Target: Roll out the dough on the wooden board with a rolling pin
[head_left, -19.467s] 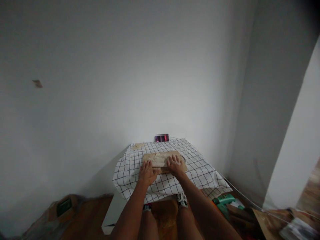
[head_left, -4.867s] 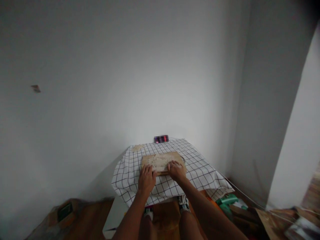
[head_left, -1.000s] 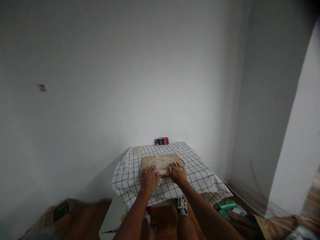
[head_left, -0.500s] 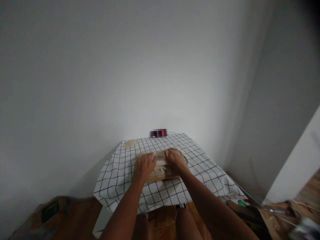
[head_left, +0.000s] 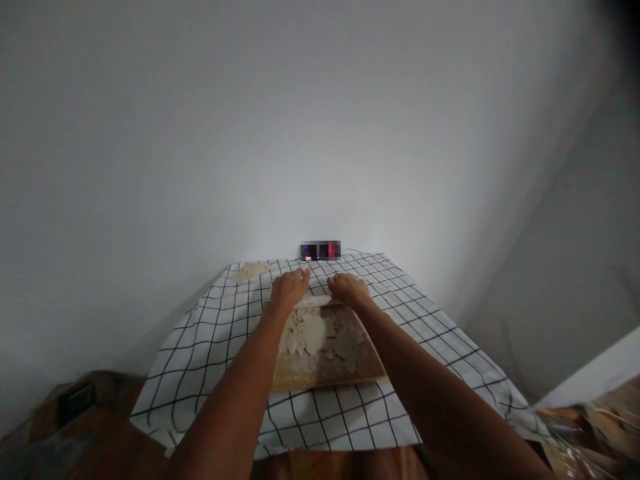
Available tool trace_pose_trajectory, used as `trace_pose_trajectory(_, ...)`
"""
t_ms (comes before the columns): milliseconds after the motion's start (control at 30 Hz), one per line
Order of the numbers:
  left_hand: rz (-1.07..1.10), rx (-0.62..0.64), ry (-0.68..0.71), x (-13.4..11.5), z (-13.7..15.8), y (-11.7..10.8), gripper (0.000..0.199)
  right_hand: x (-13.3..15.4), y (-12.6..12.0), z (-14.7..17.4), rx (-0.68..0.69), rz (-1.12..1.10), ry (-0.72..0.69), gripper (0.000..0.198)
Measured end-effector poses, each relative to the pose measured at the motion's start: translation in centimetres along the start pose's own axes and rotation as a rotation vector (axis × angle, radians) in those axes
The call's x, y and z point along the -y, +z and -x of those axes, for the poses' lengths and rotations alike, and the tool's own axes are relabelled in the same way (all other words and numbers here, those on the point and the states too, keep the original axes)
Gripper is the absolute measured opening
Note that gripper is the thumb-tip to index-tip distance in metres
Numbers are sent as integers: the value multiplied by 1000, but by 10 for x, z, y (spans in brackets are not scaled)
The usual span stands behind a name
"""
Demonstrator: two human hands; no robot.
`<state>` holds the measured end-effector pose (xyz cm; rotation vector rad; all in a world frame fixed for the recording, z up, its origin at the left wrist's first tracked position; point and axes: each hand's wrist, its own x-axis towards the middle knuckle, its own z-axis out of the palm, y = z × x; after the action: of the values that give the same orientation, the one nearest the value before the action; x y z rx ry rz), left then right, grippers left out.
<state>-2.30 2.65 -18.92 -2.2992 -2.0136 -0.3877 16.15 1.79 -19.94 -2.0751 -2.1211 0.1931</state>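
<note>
A floured rolling pin point(head_left: 314, 302) lies crosswise at the far edge of a wooden board point(head_left: 327, 381). My left hand point(head_left: 289, 288) is closed over its left end and my right hand point(head_left: 350, 289) over its right end, so only the middle shows. On the board, nearer to me, a thin, ragged sheet of dough point(head_left: 314, 332) lies flat with torn edges and crumbs around it. Both forearms partly cover the board's sides.
A checked cloth point(head_left: 200, 333) covers the table. Flattened dough pieces point(head_left: 250, 271) lie at its far left corner. A blurred-out dark device point(head_left: 321, 251) stands against the wall point(head_left: 320, 133). A brown box point(head_left: 75, 403) is at lower left; clutter point(head_left: 590, 433) lies at lower right.
Both hands and the rolling pin have moved away from me to the board's far edge. More of the dough sheet now shows. The camera view has shifted, with the table looking larger.
</note>
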Motion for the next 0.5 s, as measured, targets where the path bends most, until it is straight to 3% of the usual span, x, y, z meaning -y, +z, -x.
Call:
trace_pose_trajectory(267,3,26,-2,5,-24,7,67,-6,13,-39,25,-8,-19,50)
trace_pose_trajectory(500,23,25,-124,7,-9,5,46,-4,6,-15,14,5,-50,54)
